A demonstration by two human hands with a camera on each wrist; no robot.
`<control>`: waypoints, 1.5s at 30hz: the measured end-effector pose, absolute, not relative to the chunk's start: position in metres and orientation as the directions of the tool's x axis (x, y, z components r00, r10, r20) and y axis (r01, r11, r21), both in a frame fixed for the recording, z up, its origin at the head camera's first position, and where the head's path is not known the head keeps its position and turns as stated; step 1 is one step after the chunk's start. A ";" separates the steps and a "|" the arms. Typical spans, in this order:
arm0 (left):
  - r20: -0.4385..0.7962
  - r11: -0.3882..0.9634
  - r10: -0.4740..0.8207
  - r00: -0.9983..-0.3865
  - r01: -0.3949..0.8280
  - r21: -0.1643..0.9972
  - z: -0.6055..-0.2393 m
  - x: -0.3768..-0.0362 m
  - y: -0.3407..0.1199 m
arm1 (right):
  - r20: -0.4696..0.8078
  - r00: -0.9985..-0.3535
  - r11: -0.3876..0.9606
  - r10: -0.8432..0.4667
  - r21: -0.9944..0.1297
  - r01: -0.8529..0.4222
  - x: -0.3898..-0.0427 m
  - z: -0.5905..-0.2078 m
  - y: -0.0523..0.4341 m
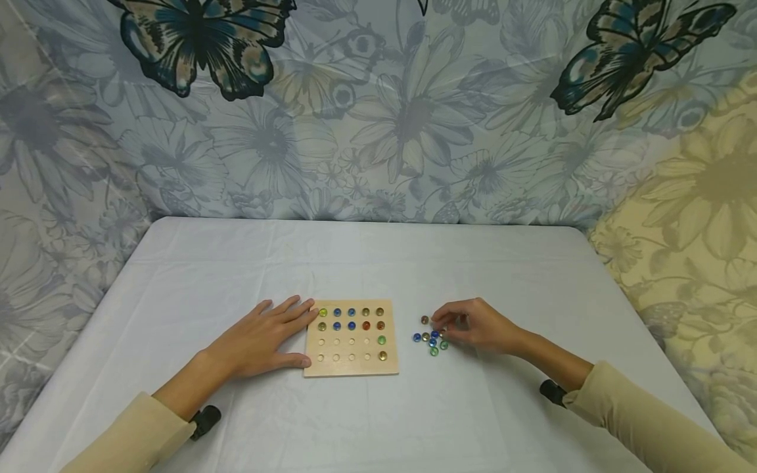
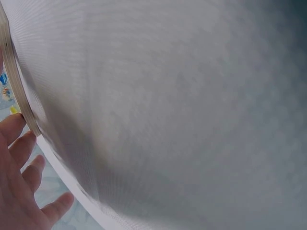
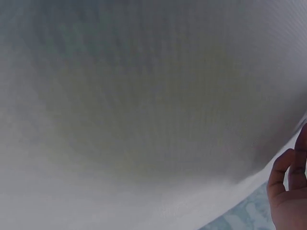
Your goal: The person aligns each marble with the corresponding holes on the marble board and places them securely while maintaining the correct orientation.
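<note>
A light wooden board [image 1: 351,376] with rows of round hollows lies on the table. Glass marbles fill its two back rows, and a green marble [image 1: 381,340] and a yellowish marble [image 1: 383,356] sit in its right column. My left hand [image 1: 260,338] rests at the board's left side, fingers spread; fingertips touch the back left corner and the thumb lies at the left edge. Right of the board, my right hand [image 1: 481,325] reaches with bent fingers into a loose group of marbles [image 1: 416,337]. Thumb and index fingertips are right at the marbles; I cannot tell whether they pinch one.
A white cloth [image 1: 355,427] covers the table. Patterned fabric [image 1: 378,131] with butterflies and flowers hangs behind it and at the sides. A black band piece [image 1: 206,422] shows at the left wrist and another black piece [image 1: 552,392] at the right.
</note>
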State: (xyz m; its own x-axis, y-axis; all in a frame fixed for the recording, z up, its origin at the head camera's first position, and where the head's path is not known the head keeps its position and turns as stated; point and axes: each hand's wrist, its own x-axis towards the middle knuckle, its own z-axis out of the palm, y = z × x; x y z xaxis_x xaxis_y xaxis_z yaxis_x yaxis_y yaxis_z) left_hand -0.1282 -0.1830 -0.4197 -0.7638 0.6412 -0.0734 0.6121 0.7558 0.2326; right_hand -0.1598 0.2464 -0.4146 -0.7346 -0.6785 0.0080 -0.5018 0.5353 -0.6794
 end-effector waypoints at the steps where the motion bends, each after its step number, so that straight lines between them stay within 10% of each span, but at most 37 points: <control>1: -0.074 0.756 0.641 -0.764 0.611 0.233 -0.420 -0.128 -0.183 | 0.008 -0.734 0.533 -0.679 -0.682 -0.500 -0.160 -0.415 0.247; 45: -0.073 0.754 0.645 -0.761 0.617 0.224 -0.418 -0.127 -0.182 | 0.035 -0.615 0.422 -0.788 -0.696 -0.580 -0.152 -0.393 0.166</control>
